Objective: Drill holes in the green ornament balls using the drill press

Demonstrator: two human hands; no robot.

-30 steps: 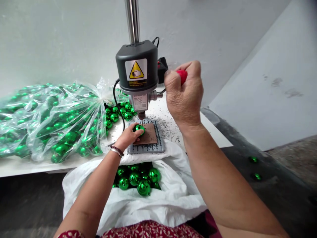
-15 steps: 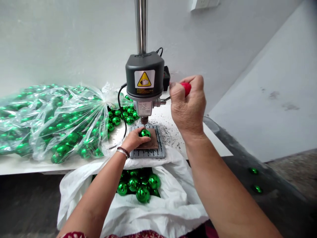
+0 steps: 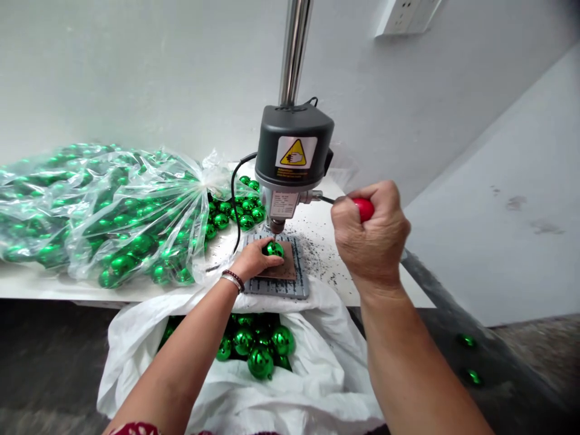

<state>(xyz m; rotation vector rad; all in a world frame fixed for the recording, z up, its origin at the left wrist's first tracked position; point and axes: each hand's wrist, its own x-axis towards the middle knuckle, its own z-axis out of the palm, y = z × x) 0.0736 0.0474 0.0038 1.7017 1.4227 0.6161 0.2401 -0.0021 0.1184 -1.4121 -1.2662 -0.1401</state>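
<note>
Under the chuck of a small drill press (image 3: 293,148), a shiny green bauble (image 3: 274,249) rests on a brown board (image 3: 287,266) over the grey slotted base (image 3: 276,289). My left hand (image 3: 255,258), with bracelets at the wrist, grips this bauble between thumb and fingers. The drill bit (image 3: 274,238) meets the bauble's top, as far as I can see. My right hand (image 3: 371,232) is wrapped round the red knob (image 3: 364,209) of the press's feed lever, right of the drill head.
A tied clear plastic bag (image 3: 136,223) full of green baubles lies on the white table (image 3: 36,289), left. Loose baubles (image 3: 246,208) sit behind the press. In front, an open white sack (image 3: 317,374) holds several more. Dark shavings (image 3: 319,257) surround the base. Two baubles (image 3: 471,377) lie at lower right.
My right hand has pulled the lever knob down, and the chuck and bit have come lower onto the bauble. My left hand keeps its hold. The whole view has shifted and tilted slightly.
</note>
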